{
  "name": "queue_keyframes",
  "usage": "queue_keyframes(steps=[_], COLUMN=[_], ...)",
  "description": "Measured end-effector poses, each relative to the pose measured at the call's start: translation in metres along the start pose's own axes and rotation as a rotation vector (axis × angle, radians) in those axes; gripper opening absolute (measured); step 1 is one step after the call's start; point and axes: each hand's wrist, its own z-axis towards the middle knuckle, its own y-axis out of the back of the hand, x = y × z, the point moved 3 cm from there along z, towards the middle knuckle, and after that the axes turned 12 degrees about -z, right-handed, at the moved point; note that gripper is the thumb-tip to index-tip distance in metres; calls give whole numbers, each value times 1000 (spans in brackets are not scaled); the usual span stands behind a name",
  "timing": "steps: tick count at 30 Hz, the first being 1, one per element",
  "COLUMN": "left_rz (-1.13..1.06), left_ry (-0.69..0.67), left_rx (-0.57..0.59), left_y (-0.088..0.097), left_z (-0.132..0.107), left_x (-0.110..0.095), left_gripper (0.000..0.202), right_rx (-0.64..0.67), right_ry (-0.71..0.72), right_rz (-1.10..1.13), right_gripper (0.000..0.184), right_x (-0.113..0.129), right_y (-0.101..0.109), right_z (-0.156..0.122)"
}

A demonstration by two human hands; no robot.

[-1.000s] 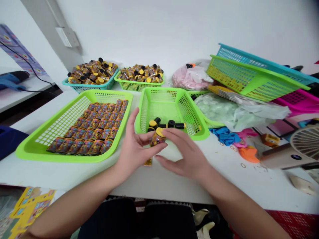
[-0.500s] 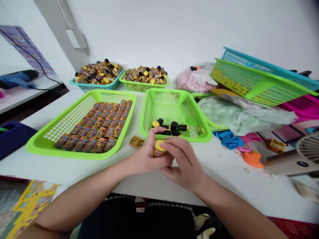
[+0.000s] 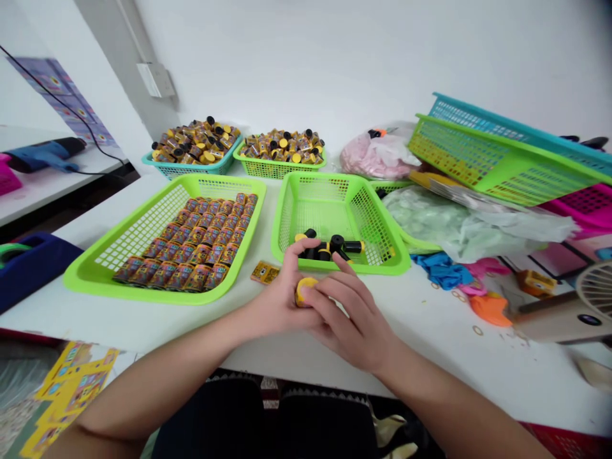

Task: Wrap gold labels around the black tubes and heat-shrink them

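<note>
My left hand (image 3: 280, 299) and my right hand (image 3: 351, 315) are closed together round a small bottle with a yellow cap (image 3: 305, 290), held just above the white table (image 3: 430, 338) at its front edge. Only the cap shows between the fingers. Right behind the hands stands a small green basket (image 3: 342, 188) with a few black and yellow caps (image 3: 329, 247) in it. A small printed label (image 3: 264, 273) lies on the table left of my hands. A wide green tray (image 3: 119, 236) on the left holds rows of wrapped bottles (image 3: 196, 245).
Two baskets heaped with bottles (image 3: 196, 143) (image 3: 282, 148) stand at the back. Tilted green and teal baskets (image 3: 497, 153), plastic bags (image 3: 459, 220), balloons (image 3: 442, 268) and a fan (image 3: 574, 306) crowd the right. A dark blue tape dispenser (image 3: 33, 264) sits at the far left.
My hands drew back from the small basket toward the table's front edge and closed tighter round the bottle, which now shows only its cap. The label on the table came into view.
</note>
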Motion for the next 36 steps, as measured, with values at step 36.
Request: queue_keyframes(steps=[36], left_rz=[1492], left_ry=[765], left_rx=[-460], left_y=[237], left_z=[86], left_x=[-68], left_gripper=[26], right_rx=[350], right_ry=[-1001], right_rz=[420], right_gripper=[42], right_x=[-122], right_y=[4], right_z=[-8])
